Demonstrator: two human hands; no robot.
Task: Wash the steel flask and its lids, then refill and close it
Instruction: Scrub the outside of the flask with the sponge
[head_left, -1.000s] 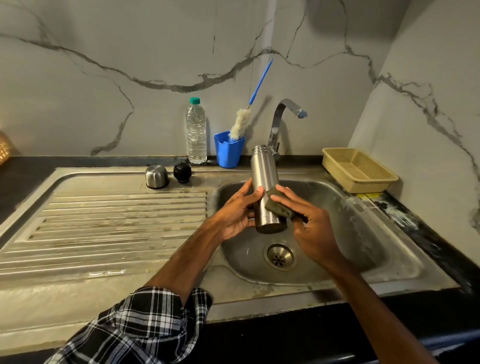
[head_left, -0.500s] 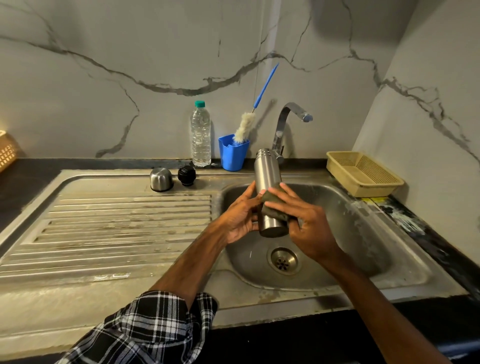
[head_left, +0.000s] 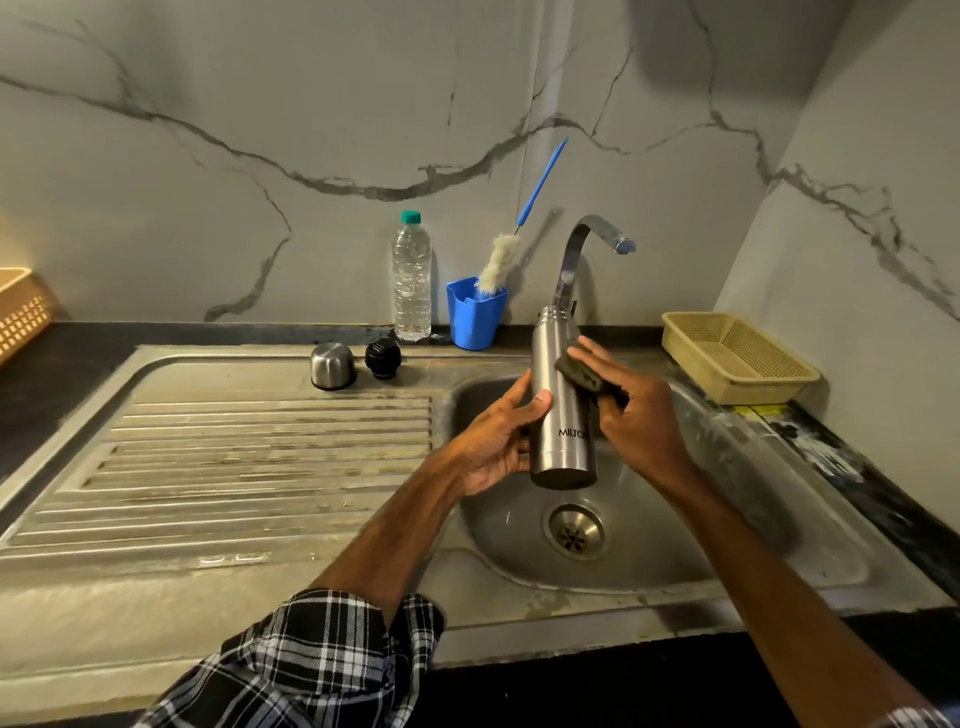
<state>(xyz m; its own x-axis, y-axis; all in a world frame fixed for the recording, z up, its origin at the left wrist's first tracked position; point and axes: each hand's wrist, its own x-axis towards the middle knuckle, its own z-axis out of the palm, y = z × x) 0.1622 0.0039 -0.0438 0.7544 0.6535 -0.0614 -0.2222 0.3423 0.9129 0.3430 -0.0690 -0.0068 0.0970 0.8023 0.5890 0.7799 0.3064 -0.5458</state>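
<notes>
A steel flask (head_left: 558, 410) with no lid stands upright in the air over the sink basin (head_left: 691, 525). My left hand (head_left: 496, 441) grips its lower body from the left, thumb on the front. My right hand (head_left: 631, 410) holds a dark scrub pad (head_left: 582, 375) against the flask's upper right side. The steel cup lid (head_left: 332, 365) and the black stopper (head_left: 383, 358) sit on the drainboard (head_left: 249, 467) at its back edge.
A tap (head_left: 584, 254) arches over the basin, no water running. A water bottle (head_left: 412, 280) and a blue cup (head_left: 475, 319) with a bottle brush (head_left: 501, 265) stand by the wall. A beige basket (head_left: 737, 356) sits at the right, another basket (head_left: 21, 312) far left.
My right hand has slid the scrub pad up the flask from its lower part to its upper side. The left hand keeps its grip.
</notes>
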